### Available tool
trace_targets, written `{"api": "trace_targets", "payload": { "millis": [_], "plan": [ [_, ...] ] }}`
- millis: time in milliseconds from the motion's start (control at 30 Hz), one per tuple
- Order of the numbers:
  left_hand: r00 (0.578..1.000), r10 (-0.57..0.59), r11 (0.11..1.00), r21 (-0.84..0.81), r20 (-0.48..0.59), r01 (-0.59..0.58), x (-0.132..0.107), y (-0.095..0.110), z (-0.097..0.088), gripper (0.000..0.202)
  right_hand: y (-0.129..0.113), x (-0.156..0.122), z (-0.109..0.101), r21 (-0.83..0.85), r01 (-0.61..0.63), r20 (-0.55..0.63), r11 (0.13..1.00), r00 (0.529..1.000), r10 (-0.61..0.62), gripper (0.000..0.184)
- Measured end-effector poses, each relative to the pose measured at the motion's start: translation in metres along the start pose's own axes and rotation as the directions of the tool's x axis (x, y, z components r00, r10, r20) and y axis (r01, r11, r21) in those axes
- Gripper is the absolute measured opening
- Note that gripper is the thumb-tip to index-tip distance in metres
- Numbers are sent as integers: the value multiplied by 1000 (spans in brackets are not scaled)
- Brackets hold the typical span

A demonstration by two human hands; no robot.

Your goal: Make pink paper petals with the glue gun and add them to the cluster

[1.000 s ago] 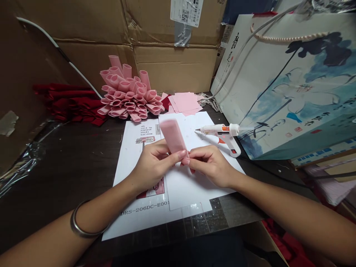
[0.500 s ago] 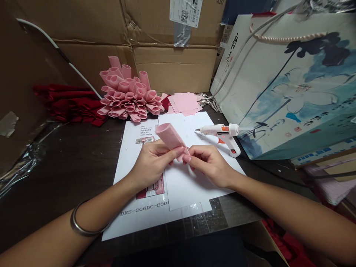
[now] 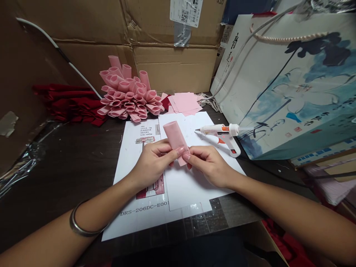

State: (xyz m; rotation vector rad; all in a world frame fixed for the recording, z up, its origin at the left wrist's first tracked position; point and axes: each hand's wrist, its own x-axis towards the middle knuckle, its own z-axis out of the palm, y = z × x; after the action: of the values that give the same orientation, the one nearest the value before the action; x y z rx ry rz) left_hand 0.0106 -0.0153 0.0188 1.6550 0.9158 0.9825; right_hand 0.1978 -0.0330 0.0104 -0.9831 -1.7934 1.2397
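At the lower left of the frame a metal bangle [image 3: 80, 224] circles the wrist, and beside it a white printed sheet [image 3: 130, 218] reads "DRS-206DC-E00". Above it, at centre, the left hand [image 3: 151, 163] and right hand [image 3: 211, 165] both pinch the lower end of the pink paper roll [image 3: 175, 139], fingertips closed on it above the smooth paper. Half a second ago the roll leaned further left with its open mouth showing; now it points more towards the top of the frame. To the right lies a white glue gun [image 3: 225, 135]. Beyond are flat pink paper squares [image 3: 185, 102], a cluster of pink paper cones [image 3: 129, 98], a glossy gift bag [image 3: 292, 81] with brush-written characters, and brown cardboard boxes [image 3: 172, 66].
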Motion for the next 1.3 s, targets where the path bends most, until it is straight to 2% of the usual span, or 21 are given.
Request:
{"api": "trace_targets", "payload": {
  "millis": [167, 467, 800, 1067, 1300],
  "plan": [
    [996, -7, 997, -73, 93, 14, -1, 3, 3, 12, 3, 2, -2, 108, -15, -53, 994, 998, 21, 35],
    [991, -35, 980, -189, 131, 59, -2, -3, 3, 19, 5, 2, 0, 121, -25, -61, 992, 998, 33, 31],
    [974, -67, 971, -210, 216, 113, -4, -4, 2, 17, 2, 1, 2, 196, -7, 59, 981, 998, -4, 25],
    [972, -85, 978, -170, 218, 123, -5, -8, 3, 20, 2, -1, 1, 187, -3, 22, 982, 1000, -1, 28],
    [980, -49, 985, -154, 192, 80, -5, -7, 2, 20, 2, -2, 1, 144, 11, 76, 989, 997, -22, 26]
  ]
}}
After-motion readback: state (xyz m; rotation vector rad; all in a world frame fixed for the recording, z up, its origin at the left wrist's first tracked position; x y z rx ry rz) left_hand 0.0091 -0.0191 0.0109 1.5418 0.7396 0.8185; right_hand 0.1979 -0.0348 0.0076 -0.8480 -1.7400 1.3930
